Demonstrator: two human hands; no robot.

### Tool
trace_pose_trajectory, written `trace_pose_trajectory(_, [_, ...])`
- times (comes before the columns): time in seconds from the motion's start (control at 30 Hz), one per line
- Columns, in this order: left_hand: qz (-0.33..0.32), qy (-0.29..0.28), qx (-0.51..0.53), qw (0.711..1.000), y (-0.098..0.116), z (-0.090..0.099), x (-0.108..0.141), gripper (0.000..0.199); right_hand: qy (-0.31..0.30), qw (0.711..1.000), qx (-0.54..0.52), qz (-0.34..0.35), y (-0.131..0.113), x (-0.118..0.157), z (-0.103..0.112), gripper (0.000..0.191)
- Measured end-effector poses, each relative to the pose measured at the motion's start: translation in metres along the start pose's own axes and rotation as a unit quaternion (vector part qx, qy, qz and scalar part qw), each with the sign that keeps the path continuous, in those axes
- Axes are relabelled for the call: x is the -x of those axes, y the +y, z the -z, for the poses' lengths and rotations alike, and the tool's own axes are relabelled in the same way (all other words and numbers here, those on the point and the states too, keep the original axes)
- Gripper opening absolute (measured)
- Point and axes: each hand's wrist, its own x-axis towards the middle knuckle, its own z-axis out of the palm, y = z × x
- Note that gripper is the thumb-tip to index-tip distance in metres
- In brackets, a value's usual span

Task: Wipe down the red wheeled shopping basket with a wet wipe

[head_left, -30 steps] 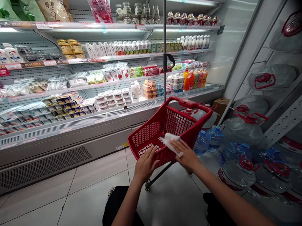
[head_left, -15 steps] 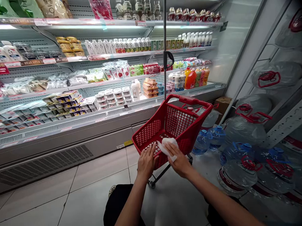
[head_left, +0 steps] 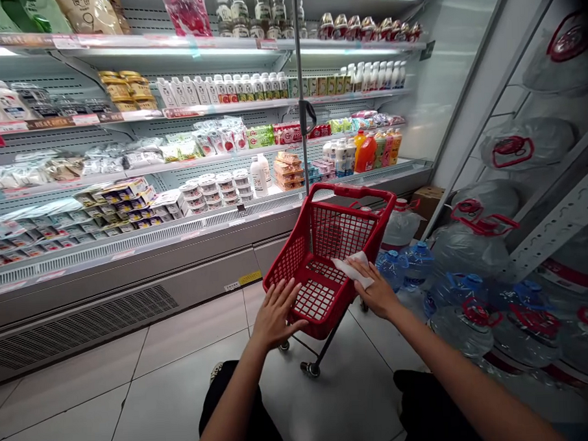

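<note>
A small red plastic shopping cart [head_left: 355,193] with mesh walls stands in front of my knees. My left hand [head_left: 273,317] lies at its near left edge, fingers spread and holding nothing. At the right side wall, my right hand [head_left: 378,293] presses a crumpled white wipe [head_left: 351,269] against the rim, and the fingers partly cover it. The cart's basket bottom shows through the grid between my two hands.
A refrigerated display case [head_left: 217,240] with dairy and drinks runs along the back and left. Large water bottles [head_left: 462,327] crowd the right side beside a perforated metal upright [head_left: 552,235]. A brown carton [head_left: 427,201] sits behind the cart. Tiles [head_left: 185,407] cover the floor.
My right hand has slid right with the wipe, from the cart's near edge to its right side. My left hand has moved slightly left and spread its fingers. The cart has turned a little.
</note>
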Motion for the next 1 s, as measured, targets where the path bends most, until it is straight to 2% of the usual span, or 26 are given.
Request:
trace_pose_trajectory(0.1, [0.010,-0.009,-0.016,1.000,-0.021,-0.003,-0.005,0.076,-0.013,0.999,0.015,-0.034,0.012,-0.014,-0.003,0.064])
trace_pose_trajectory(0.2, [0.051,0.018,-0.033,0.998,-0.017,-0.013,-0.012,0.068,-0.020,0.999,0.009,-0.048,0.007,-0.018,-0.008,0.063])
trace_pose_trajectory(0.3, [0.073,0.041,-0.046,0.995,-0.002,-0.020,-0.018,0.069,-0.018,0.999,-0.012,-0.034,-0.012,-0.007,-0.011,0.063])
trace_pose_trajectory(0.47, [0.110,0.057,-0.066,0.990,0.025,-0.024,-0.022,0.069,-0.034,0.999,-0.031,0.020,-0.057,0.039,-0.005,0.064])
trace_pose_trajectory(0.67, [0.136,0.079,-0.075,0.985,0.076,-0.021,-0.017,0.075,0.000,1.000,-0.015,0.003,-0.090,0.087,0.003,0.067])
trace_pose_trajectory(0.77, [0.113,0.078,-0.048,0.989,0.103,-0.017,-0.009,0.077,0.015,1.000,0.001,0.011,-0.101,0.093,0.001,0.070])
trace_pose_trajectory(0.87, [0.068,0.063,-0.008,0.996,0.117,-0.014,-0.002,0.074,0.022,0.999,0.002,0.027,-0.110,0.094,-0.002,0.073])
trace_pose_trajectory(0.93, [0.023,0.046,0.015,0.999,0.112,-0.012,-0.004,0.074,0.024,0.999,-0.001,0.032,-0.112,0.095,-0.002,0.073])
trace_pose_trajectory(1.0, [-0.034,0.030,0.024,0.999,0.094,-0.007,-0.012,0.078,0.019,0.999,-0.001,0.037,-0.106,0.098,0.001,0.073])
